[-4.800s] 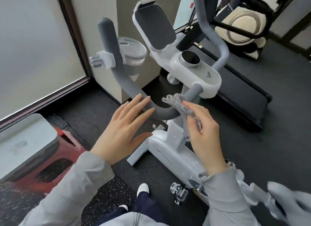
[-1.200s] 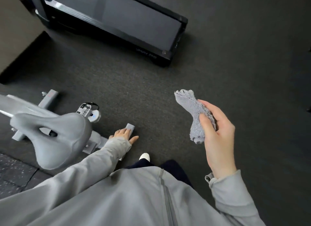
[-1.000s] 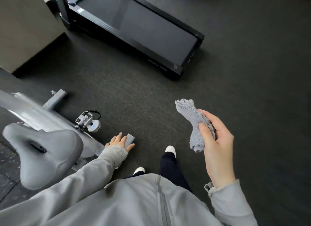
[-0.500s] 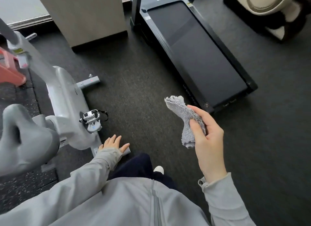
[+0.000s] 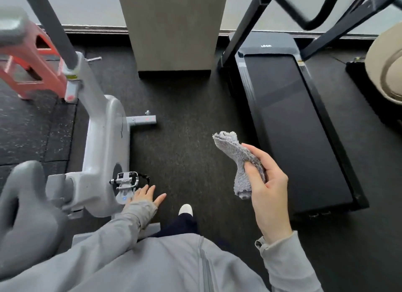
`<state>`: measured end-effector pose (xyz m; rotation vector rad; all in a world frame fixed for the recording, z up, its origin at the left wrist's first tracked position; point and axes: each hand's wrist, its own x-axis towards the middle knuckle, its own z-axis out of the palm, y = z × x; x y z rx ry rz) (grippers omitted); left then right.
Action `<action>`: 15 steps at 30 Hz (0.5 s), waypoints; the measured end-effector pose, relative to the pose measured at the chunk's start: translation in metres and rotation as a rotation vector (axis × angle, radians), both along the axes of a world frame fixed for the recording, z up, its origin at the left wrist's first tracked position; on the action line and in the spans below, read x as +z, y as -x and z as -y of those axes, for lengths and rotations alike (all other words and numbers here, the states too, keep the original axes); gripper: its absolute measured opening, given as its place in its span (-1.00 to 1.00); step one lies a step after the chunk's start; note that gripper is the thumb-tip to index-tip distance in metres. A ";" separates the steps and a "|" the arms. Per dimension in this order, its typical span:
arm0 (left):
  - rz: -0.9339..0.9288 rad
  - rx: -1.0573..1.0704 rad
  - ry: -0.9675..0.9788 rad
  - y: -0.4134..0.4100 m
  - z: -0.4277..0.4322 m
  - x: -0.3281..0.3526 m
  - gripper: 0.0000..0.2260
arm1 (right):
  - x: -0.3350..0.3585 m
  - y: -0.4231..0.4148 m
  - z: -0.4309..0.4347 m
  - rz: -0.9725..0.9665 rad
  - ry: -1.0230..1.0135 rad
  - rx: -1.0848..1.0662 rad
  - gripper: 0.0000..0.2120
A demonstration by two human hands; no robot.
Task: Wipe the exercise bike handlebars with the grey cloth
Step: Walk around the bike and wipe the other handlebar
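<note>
My right hand (image 5: 268, 183) holds the bunched grey cloth (image 5: 238, 159) in the air over the dark floor, right of centre. My left hand (image 5: 145, 195) hangs low with its fingers spread, just beside the bike's pedal (image 5: 126, 180). The white exercise bike (image 5: 102, 143) stands at the left, its grey saddle (image 5: 24, 213) blurred at the lower left. A grey padded end (image 5: 12, 26) shows at the top left edge; the rest of the handlebars are out of view.
A black treadmill (image 5: 291, 126) lies on the floor to the right, its frame rising at the top. A beige pillar (image 5: 174, 28) stands ahead. A red stand (image 5: 28, 63) sits at the far left, and a cream round machine (image 5: 387, 67) at the right edge.
The view has swung from the handlebars down to the floor, then back up toward the bike and pillar. My right hand keeps the cloth raised; my left hand has come off the bike's base bar.
</note>
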<state>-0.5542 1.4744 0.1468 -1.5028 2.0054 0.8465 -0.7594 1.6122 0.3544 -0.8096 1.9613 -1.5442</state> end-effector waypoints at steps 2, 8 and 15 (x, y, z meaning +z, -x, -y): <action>-0.033 0.029 0.034 0.021 0.035 0.005 -0.42 | 0.005 0.015 0.034 -0.011 0.013 0.040 -0.59; -0.078 0.146 0.034 0.040 0.093 0.013 -0.44 | 0.013 0.046 0.126 -0.007 0.011 0.213 -0.64; 0.068 0.382 -0.005 0.031 0.150 0.001 -0.42 | 0.008 0.079 0.259 -0.005 0.047 0.452 -0.64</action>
